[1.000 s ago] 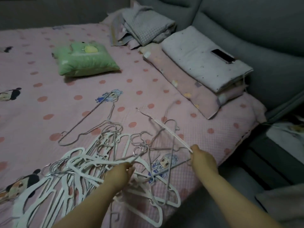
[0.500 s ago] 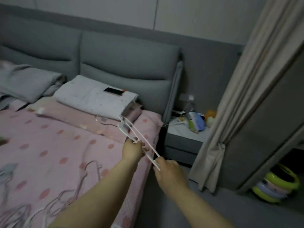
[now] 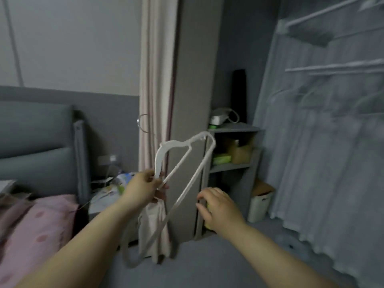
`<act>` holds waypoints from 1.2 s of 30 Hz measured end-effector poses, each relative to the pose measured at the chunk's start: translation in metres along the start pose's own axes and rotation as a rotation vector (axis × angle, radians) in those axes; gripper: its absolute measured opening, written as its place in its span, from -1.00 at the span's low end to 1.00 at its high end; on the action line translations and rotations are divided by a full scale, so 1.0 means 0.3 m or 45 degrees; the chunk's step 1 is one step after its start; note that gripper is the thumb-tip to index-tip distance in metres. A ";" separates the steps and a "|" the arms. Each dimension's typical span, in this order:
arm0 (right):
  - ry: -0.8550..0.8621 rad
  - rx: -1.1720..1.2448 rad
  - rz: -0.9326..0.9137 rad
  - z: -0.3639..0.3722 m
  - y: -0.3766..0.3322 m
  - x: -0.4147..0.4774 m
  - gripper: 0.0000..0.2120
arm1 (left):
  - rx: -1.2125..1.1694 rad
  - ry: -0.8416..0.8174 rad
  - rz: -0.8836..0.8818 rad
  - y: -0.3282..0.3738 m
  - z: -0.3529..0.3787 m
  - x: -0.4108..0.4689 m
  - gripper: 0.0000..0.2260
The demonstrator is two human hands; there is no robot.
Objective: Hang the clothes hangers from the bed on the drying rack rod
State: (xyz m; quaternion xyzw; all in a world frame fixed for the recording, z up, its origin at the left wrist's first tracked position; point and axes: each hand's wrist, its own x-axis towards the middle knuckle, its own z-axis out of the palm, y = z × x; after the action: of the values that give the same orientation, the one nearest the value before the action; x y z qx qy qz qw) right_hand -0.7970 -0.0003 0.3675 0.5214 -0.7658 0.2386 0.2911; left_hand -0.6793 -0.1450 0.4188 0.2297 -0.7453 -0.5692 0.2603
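Hangers (image 3: 176, 143), white plastic and apparently more than one, were held up in the middle of a dim bedroom, away from the pink bed (image 3: 41, 221) at lower left. The left hand (image 3: 143, 190) had its grip pinched around one shoulder of the bundle, so the rest swung down and tilted towards the floor. A thin wire hook seemed to show above it against the curtain (image 3: 155, 80), though blur made this uncertain. The right hand (image 3: 220, 206) hovered just beside the hangers' long edge, its grip loosely curled and spread around nothing visible, probably ready to steady or separate them. At far right stood the drying rack rod (image 3: 332, 66), a pale blurred rail with faint hanger shapes under it, well apart from the hands. A grey shelf unit (image 3: 234, 127) stood between the hands and the rack. Carrying looked under way; hanging had not yet begun.
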 end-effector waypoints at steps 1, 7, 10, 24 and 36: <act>0.030 -0.008 0.038 -0.083 0.067 -0.018 -0.81 | 0.063 -0.070 0.064 0.053 0.073 -0.021 -0.86; 0.191 -0.271 0.372 -0.567 0.404 -0.162 -0.66 | 0.388 -0.414 0.394 0.286 0.470 -0.136 -0.77; 0.229 -0.462 0.454 -0.746 0.539 -0.255 -0.61 | 0.436 -0.562 0.481 0.381 0.656 -0.184 -0.78; 0.036 -0.641 0.795 -1.175 1.052 -0.499 -0.76 | 0.711 -0.581 0.924 0.705 1.376 -0.112 -0.88; 0.111 -1.047 0.818 -1.421 1.696 -0.259 -0.62 | 0.758 -0.210 1.109 0.955 1.887 0.389 -0.84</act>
State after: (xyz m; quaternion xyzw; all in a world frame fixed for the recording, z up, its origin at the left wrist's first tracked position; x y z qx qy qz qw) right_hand -1.1679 0.5106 0.5875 0.0926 -0.9048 0.0169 0.4154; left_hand -1.1488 0.2634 0.5883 -0.0824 -0.9189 -0.1885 0.3365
